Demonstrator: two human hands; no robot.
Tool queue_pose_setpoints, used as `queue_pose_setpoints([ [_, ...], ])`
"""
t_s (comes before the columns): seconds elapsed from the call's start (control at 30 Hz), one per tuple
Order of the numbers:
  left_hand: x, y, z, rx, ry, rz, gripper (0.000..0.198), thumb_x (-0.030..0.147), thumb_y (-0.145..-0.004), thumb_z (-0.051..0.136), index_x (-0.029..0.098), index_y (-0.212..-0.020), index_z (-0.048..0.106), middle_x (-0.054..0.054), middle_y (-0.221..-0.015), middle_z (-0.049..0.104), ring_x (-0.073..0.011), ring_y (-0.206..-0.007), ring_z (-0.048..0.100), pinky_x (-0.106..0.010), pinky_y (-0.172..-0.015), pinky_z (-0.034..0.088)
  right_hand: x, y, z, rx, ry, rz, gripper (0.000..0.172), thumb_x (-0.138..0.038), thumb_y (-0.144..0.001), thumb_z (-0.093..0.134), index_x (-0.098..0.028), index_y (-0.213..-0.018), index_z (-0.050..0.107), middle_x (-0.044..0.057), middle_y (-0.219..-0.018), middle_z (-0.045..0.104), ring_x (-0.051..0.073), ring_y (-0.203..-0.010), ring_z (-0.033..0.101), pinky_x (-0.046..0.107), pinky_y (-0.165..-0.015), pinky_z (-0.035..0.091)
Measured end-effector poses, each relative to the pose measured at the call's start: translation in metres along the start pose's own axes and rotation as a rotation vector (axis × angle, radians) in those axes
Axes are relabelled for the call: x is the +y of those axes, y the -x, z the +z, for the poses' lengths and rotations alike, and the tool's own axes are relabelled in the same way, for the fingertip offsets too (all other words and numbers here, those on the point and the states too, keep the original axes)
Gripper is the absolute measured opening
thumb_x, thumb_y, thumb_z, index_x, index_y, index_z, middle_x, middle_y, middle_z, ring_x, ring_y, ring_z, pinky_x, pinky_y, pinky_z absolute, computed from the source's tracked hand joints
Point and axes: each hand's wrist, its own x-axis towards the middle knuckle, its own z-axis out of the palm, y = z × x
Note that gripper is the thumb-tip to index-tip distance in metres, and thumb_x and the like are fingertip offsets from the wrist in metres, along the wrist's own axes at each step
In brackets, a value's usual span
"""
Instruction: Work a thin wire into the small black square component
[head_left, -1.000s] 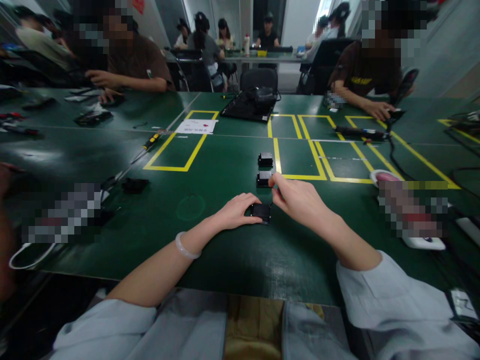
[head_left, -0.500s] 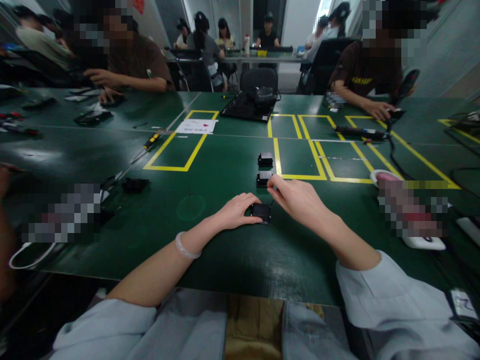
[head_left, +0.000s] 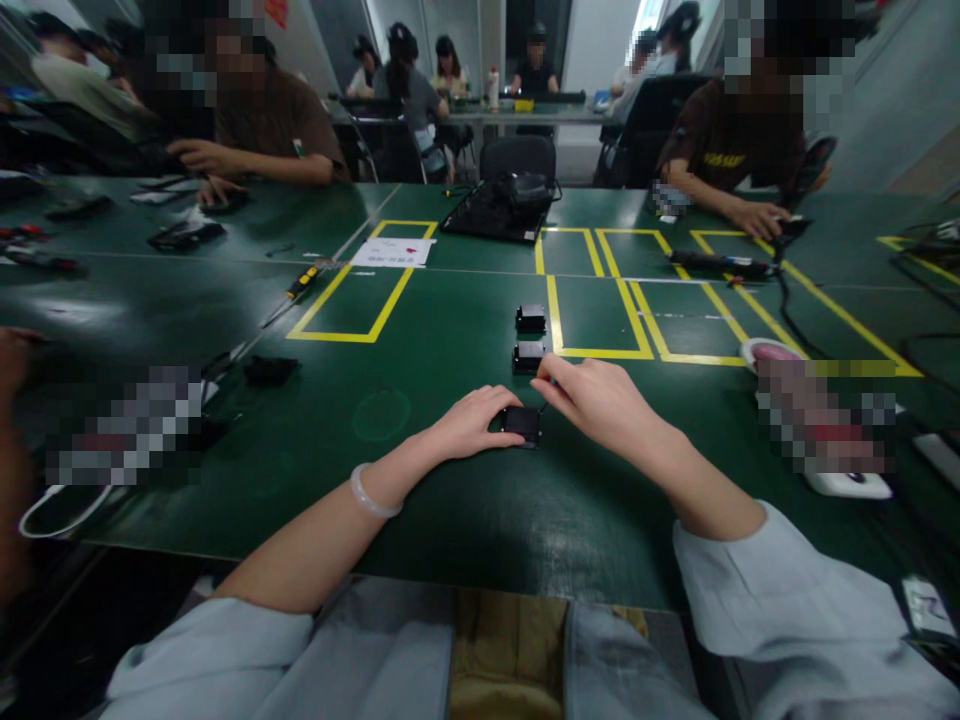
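Note:
My left hand (head_left: 480, 418) lies on the green table with thumb and fingers closed around the near side of a small black box (head_left: 521, 426). My right hand (head_left: 596, 395) is pinched just beyond the box's right corner. A thin dark rod (head_left: 545, 407) slants from its fingertips down to that corner; its tip is too small to make out. Two similar black blocks (head_left: 531, 319) stand in a row behind the box. The nearer block (head_left: 529, 356) is close to my right fingertips, and I cannot tell whether they touch.
Yellow tape outlines (head_left: 600, 352) mark the table. A screwdriver (head_left: 303, 283) and a paper sheet (head_left: 394, 253) lie to the left, with a dark piece (head_left: 270, 370) nearer. A black tray (head_left: 499, 215) stands at the back. Blurred-out objects flank me; other people sit across the table.
My right hand has dipped very slightly, its fingertips shifting a little down and left. The left hand and the box have stayed in place.

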Motion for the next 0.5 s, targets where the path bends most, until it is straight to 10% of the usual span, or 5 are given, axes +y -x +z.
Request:
queue_pose_setpoints([
  [0.5, 0.0021, 0.0004, -0.0016, 0.003, 0.012, -0.003, 0.041, 0.055, -0.086, 0.061, 0.021, -0.11, 0.058, -0.007, -0.108, 0.061, -0.0247, -0.1, 0.055, -0.036, -0.087, 0.044, 0.0031, 0.0014, -0.0017, 0.022, -0.031, -0.011, 0.028, -0.039, -0.099, 0.034, -0.02, -0.103, 0.055, 0.004, -0.075, 0.068, 0.017, -0.062, 0.058, 0.027, -0.054, 0.023],
])
